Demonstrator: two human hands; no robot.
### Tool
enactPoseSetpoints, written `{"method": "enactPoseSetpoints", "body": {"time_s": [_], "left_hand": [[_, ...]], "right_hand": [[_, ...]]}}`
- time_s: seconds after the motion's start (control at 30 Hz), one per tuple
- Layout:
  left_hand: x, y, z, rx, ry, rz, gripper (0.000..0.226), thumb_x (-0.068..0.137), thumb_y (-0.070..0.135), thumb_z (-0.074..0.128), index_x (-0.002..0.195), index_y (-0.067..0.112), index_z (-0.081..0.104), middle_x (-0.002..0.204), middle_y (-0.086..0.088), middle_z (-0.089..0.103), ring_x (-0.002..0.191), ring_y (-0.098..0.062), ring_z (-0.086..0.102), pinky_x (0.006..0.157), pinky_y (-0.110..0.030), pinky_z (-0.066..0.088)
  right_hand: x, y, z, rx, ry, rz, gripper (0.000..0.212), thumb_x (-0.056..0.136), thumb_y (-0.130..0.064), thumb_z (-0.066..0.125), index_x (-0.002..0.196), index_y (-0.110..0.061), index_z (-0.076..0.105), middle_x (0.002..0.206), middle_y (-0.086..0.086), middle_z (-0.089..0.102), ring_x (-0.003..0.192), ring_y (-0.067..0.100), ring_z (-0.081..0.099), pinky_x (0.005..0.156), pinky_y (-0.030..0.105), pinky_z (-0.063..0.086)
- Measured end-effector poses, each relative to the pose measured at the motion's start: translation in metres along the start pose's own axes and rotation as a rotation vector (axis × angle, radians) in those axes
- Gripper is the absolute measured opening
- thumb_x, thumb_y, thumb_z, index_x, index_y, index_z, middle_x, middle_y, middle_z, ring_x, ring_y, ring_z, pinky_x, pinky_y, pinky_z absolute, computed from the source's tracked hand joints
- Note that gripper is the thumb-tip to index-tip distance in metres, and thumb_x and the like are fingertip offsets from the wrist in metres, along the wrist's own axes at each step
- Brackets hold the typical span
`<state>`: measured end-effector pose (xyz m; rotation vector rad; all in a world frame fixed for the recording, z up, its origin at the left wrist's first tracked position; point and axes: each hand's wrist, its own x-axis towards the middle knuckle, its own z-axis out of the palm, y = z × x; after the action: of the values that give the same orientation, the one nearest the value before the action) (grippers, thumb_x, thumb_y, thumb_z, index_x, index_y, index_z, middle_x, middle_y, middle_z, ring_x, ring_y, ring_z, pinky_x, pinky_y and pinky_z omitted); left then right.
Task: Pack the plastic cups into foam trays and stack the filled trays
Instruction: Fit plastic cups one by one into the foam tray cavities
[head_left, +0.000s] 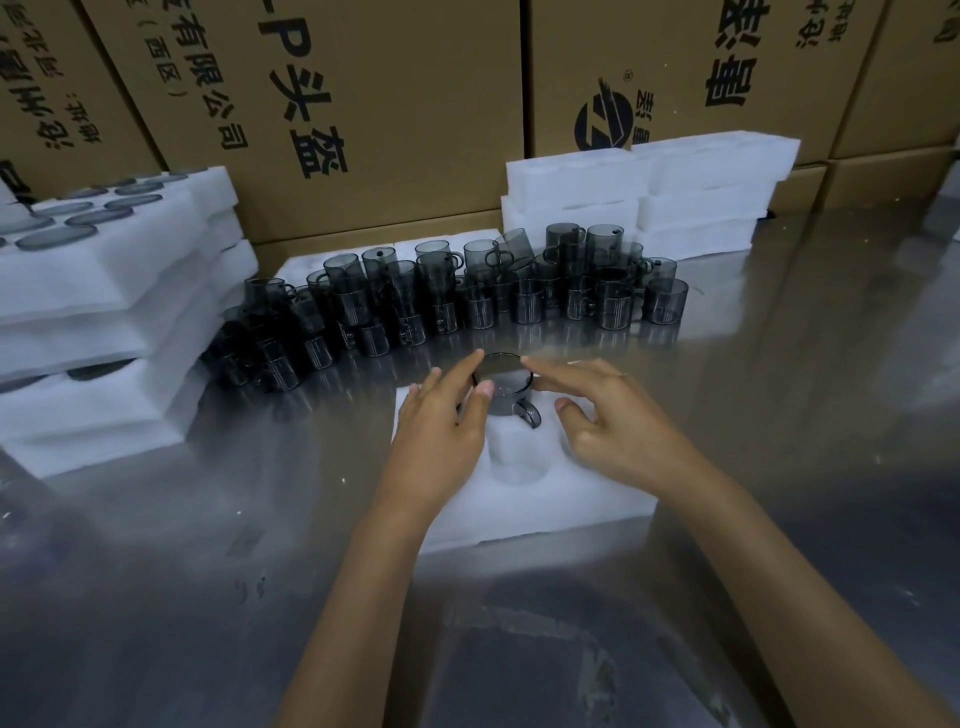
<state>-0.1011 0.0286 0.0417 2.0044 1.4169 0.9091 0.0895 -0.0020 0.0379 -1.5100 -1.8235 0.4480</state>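
A white foam tray (524, 499) with round pockets lies on the metal table in front of me. A smoky grey plastic cup (506, 387) with a handle stands in a far pocket of the tray, partly sunk in, its handle toward me. My left hand (441, 431) pinches the cup's left rim with thumb and fingers. My right hand (602, 410) touches the cup's right rim with straight fingertips. Several more grey cups (467, 296) stand piled in rows behind the tray.
A stack of filled foam trays (104, 322) stands at the left. Empty foam trays (649, 192) are stacked at the back right. Cardboard boxes (389, 104) wall off the back. The steel table (779, 415) extends right and toward me.
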Motion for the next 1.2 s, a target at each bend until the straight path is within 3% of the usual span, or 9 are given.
{"method": "enactPoseSetpoints", "body": {"time_s": [0.07,0.13,0.37,0.7,0.83,0.9,0.97,1.13,1.2], "left_hand": [[0.0,0.0,0.001,0.057,-0.013,-0.008,0.045,0.106,0.038,0.039,0.151,0.033,0.038,0.153,0.002,0.045,0.152,-0.016,0.02,0.125,-0.035,0.004],[0.0,-0.001,0.002,0.089,-0.01,-0.004,0.044,0.106,0.037,0.037,0.15,0.033,0.038,0.154,0.002,0.044,0.153,-0.014,0.011,0.121,-0.031,-0.003],[0.007,-0.005,0.005,0.201,-0.035,-0.002,0.045,0.106,0.035,0.039,0.151,0.029,0.04,0.164,0.005,0.021,0.153,-0.008,0.002,0.122,-0.032,0.002],[0.011,-0.004,0.007,0.326,-0.079,-0.042,0.045,0.106,0.033,0.037,0.151,0.027,0.039,0.163,0.008,0.025,0.152,-0.009,0.011,0.12,-0.026,-0.002],[0.006,0.003,0.008,0.349,-0.053,-0.047,0.042,0.104,0.031,0.037,0.146,0.026,0.045,0.157,0.005,0.038,0.15,-0.014,0.022,0.12,-0.031,0.011],[0.007,0.01,0.005,0.355,-0.014,-0.069,0.034,0.101,0.03,0.04,0.13,0.026,0.057,0.131,0.001,0.06,0.13,-0.023,0.047,0.103,-0.037,0.037],[0.013,0.018,0.002,0.411,0.045,-0.071,0.025,0.098,0.029,0.044,0.115,0.022,0.063,0.105,-0.002,0.069,0.103,-0.027,0.058,0.086,-0.038,0.044],[0.03,0.023,0.017,0.481,0.124,-0.028,0.02,0.103,0.025,0.041,0.106,0.009,0.054,0.107,-0.011,0.06,0.108,-0.029,0.046,0.085,-0.042,0.044],[0.032,0.017,0.023,0.484,0.131,-0.023,0.019,0.104,0.024,0.038,0.109,0.009,0.049,0.109,-0.009,0.057,0.108,-0.028,0.044,0.084,-0.043,0.044]], "right_hand": [[-0.001,-0.001,0.0,-0.015,0.005,0.016,0.056,0.096,-0.01,0.048,0.143,-0.039,0.051,0.136,-0.006,0.055,0.135,0.013,0.038,0.117,0.045,0.029],[-0.002,-0.003,0.0,-0.011,0.026,0.025,0.054,0.097,-0.009,0.048,0.142,-0.039,0.052,0.143,-0.008,0.048,0.14,0.012,0.032,0.119,0.048,0.024],[0.002,-0.003,0.003,-0.219,-0.09,0.044,0.058,0.098,-0.012,0.039,0.149,-0.039,0.042,0.164,-0.006,0.024,0.152,0.01,0.002,0.12,0.049,0.005],[0.006,-0.006,0.001,-0.312,-0.136,0.066,0.057,0.098,-0.015,0.035,0.147,-0.043,0.044,0.165,-0.008,0.02,0.153,0.011,0.002,0.118,0.038,0.004],[0.008,0.0,-0.001,-0.027,-0.145,0.135,0.052,0.1,-0.01,0.041,0.138,-0.042,0.054,0.161,-0.016,0.027,0.151,0.007,0.01,0.122,0.045,0.003],[0.011,0.008,-0.004,0.334,-0.014,0.187,0.045,0.1,-0.006,0.047,0.132,-0.034,0.062,0.15,-0.015,0.044,0.146,0.008,0.029,0.12,0.032,0.025],[0.014,0.026,-0.007,0.515,0.236,0.273,0.042,0.1,-0.006,0.049,0.135,-0.026,0.061,0.137,-0.012,0.055,0.134,0.007,0.045,0.105,0.017,0.037],[0.039,0.08,0.0,0.286,0.484,0.472,0.055,0.098,-0.012,0.048,0.151,-0.026,0.039,0.129,0.0,0.059,0.091,0.008,0.056,0.073,0.006,0.04],[0.059,0.091,-0.001,0.157,0.453,0.448,0.062,0.096,-0.016,0.052,0.153,-0.03,0.032,0.14,0.004,0.055,0.095,0.011,0.061,0.079,0.008,0.048]]}}
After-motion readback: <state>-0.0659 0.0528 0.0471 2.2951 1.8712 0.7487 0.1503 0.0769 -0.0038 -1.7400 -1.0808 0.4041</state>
